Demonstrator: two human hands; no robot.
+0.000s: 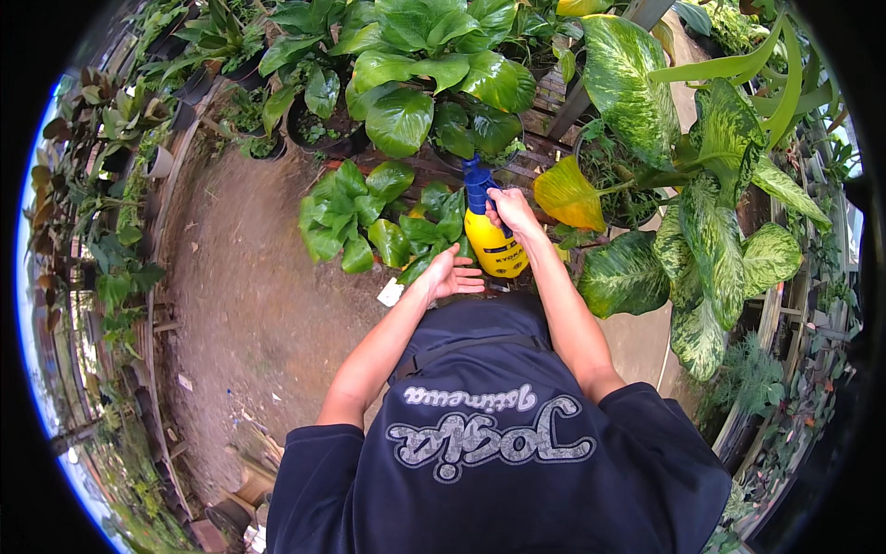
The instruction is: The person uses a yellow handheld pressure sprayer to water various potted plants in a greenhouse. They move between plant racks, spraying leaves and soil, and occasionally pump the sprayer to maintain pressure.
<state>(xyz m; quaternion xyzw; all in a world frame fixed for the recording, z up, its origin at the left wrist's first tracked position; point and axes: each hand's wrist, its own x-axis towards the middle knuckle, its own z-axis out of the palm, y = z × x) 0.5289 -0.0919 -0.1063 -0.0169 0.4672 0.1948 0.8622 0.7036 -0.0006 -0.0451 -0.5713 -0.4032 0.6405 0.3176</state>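
My right hand (511, 209) grips the blue handle of a yellow pressure spray bottle (490, 239), which bears writing. The blue spray head (475, 173) points away from me, towards a potted plant with broad glossy green leaves (401, 118). Left of the bottle, my left hand (451, 273) is held with its fingers apart and nothing in it. Just beyond that hand grow smaller leafy green plants (387, 242); their pots are mostly hidden. A yellowing leaf (569, 194) hangs to the right of my right hand.
A large dieffenbachia with mottled leaves (713, 173) spreads out at the right. Bare soil ground (242, 277) lies to the left, bordered by racks of potted plants (124, 228). A metal post (578, 97) slants upward behind the yellowing leaf. A white scrap (390, 292) lies near my left wrist.
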